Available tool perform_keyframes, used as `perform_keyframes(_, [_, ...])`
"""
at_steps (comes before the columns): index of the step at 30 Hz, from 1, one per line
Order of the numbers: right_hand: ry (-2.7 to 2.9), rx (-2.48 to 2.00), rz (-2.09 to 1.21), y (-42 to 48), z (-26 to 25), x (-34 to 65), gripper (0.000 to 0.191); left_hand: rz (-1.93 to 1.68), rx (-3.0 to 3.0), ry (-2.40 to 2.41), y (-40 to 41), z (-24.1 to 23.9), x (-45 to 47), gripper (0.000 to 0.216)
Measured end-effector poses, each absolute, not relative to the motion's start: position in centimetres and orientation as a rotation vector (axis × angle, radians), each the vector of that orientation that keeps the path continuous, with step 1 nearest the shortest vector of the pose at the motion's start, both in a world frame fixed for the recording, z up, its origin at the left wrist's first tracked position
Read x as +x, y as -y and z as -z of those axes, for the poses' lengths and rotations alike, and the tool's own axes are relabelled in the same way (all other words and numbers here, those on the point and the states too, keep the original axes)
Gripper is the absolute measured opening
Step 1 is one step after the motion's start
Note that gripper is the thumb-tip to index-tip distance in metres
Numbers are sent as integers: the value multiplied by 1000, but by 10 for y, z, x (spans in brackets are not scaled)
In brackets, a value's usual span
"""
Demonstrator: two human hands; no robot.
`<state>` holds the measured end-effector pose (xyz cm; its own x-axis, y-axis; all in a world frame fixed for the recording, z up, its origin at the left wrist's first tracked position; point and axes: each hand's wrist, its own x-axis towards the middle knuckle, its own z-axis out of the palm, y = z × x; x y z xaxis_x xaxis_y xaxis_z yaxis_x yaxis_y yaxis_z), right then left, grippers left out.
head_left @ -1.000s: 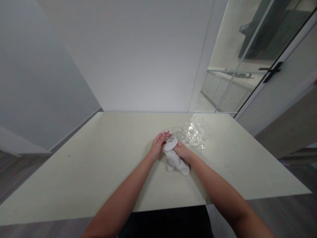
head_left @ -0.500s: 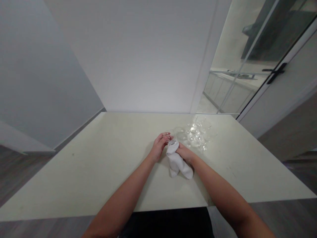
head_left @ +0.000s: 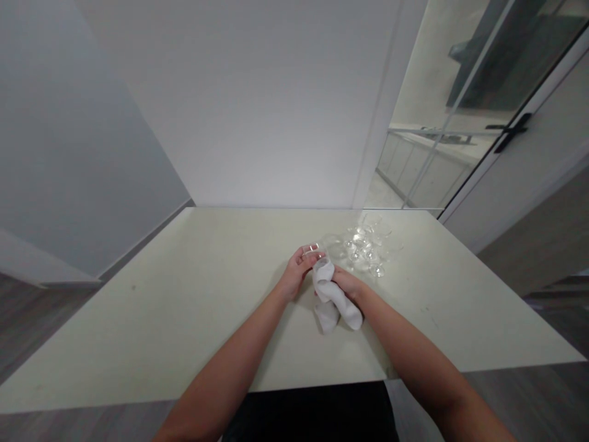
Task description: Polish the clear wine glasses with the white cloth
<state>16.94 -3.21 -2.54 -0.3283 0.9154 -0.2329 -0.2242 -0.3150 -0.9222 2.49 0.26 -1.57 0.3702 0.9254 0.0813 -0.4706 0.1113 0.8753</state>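
My left hand (head_left: pixel 297 270) has its fingers curled round a clear, glass-like piece (head_left: pixel 314 249) whose exact kind I cannot make out. Against that piece's near side, my right hand (head_left: pixel 346 283) grips a white cloth (head_left: pixel 337 294). The cloth is bunched at the top, and its loose ends hang toward me. Most of the right hand's fingers are hidden behind the cloth. Just beyond my right hand, a cluster of several clear, shiny pieces (head_left: pixel 365 248) lies on the table.
Both arms reach over a pale table (head_left: pixel 184 307) with its near edge close to my body. A white panel (head_left: pixel 257 110) rises behind the table. At the right stands a door with a black handle (head_left: pixel 513 132), beside glass panes.
The clear piece has turned in my left hand. The cloth has shifted slightly to the right and refolded, one end now lying across the other. The cluster on the table stays put.
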Motion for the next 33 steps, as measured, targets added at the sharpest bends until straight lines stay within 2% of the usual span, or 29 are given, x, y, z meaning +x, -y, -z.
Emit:
perform_keyframes(6, [1030,-1023,-1696,30,25,167,27,-1095,983,-614,-3,15,25,46])
perform_keyframes(12, [1199,-1056,-1496,22,30,164,22,-1244,1029,-690,-10,20,27,47])
perform_keyframes(20, [1177,-1022,-1548,26,24,166,21,-1119,940,-521,-3,10,26,47])
perform_keyframes(26, [1324,-1077,-1450,26,23,156,17,-1205,941,-750,-5,14,28,51])
perform_keyframes(30, [1205,-1040,-1548,31,22,155,20,-1086,896,-530,-2,11,25,58])
perform_keyframes(33, [1225,-991,-1524,31,22,157,20,-1069,920,-467,0,9,24,55])
